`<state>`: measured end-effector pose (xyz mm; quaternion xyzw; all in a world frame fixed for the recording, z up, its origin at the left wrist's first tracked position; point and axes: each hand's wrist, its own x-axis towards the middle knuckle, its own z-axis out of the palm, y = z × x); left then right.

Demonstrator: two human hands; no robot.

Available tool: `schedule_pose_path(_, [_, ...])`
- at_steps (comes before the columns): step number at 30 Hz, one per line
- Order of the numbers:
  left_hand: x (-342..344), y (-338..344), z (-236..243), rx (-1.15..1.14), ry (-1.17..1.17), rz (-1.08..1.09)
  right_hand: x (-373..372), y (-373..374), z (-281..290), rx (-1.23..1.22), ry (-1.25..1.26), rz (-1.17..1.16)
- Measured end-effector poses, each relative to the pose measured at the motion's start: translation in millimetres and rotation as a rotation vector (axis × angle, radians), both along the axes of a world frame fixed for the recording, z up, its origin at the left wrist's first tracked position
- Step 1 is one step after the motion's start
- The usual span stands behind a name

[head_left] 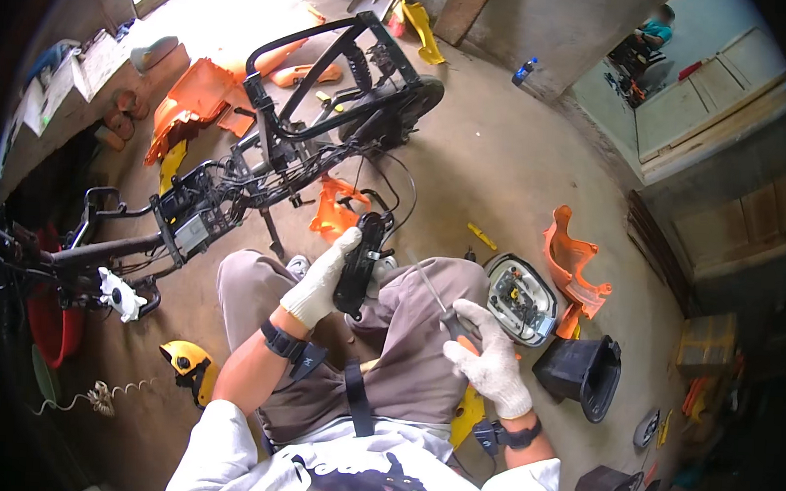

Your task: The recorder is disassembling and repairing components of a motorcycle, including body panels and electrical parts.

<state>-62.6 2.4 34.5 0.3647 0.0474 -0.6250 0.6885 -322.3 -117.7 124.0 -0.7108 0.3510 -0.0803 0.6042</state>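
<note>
My left hand, in a white work glove, is closed around a long black plastic part with a small metal fitting on its side. It is held upright above my lap. My gloved right hand grips a screwdriver by its grey and orange handle. The shaft points up and left toward the black part, but the tip is apart from it. Beyond my knees stands a stripped black scooter frame with exposed wiring and a rear wheel. A thin black cable loops down from it near the black part.
Orange body panels lie beyond the frame, and another orange panel is at right. Near my right knee are an opened light unit and a black bin-shaped box. A yellow helmet sits at left. A person is in the far doorway.
</note>
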Motion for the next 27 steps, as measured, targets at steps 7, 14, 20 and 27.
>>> schedule_pose_path(7, [-6.7, -6.6, 2.3, 0.058, -0.151, 0.017, 7.4, -7.6, 38.4, -0.595, 0.057, 0.162])
schedule_pose_path(14, [-7.3, 0.3, 10.9, 0.089, -0.252, 0.018, 22.3, -13.3, 44.7, -0.601, 0.102, 0.226])
schedule_pose_path(20, [-6.8, 3.0, 11.2, 0.047, -0.239, -0.058, 24.3, -16.2, 46.3, -0.621, 0.073, 0.274])
schedule_pose_path(27, [-7.7, 0.2, -2.5, 0.078, -0.203, -0.005, 21.6, -15.5, 45.2, -0.623, 0.080, 0.268])
